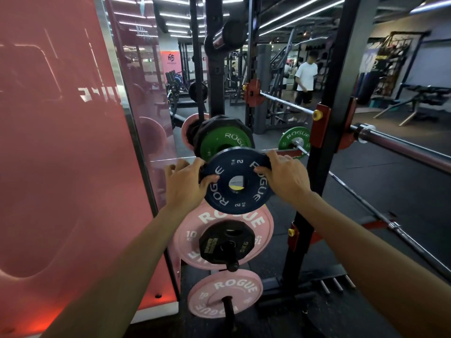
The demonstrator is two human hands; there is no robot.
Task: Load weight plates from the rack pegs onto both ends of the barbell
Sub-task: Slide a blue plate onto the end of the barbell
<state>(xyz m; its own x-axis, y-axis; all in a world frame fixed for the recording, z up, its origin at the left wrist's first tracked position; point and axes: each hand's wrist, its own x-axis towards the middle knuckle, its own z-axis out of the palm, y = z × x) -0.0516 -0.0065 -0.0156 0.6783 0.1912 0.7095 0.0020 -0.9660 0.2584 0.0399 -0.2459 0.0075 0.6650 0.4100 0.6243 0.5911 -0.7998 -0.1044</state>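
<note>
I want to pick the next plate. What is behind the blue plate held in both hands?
Behind the blue plate sits a green plate above and a pink plate below; their hidden parts and the peg cannot be seen.

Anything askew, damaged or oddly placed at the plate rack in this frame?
Nothing stands out. Both hands, left and right, grip the blue plate by its rim, off any peg. The green plate and pink plates sit squarely on their pegs.

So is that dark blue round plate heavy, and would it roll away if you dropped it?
Probably light: the blue plate is marked 2 KG, and the left hand and right hand pinch its edges. It looks stiff. Being round, it might roll on its edge.
</note>
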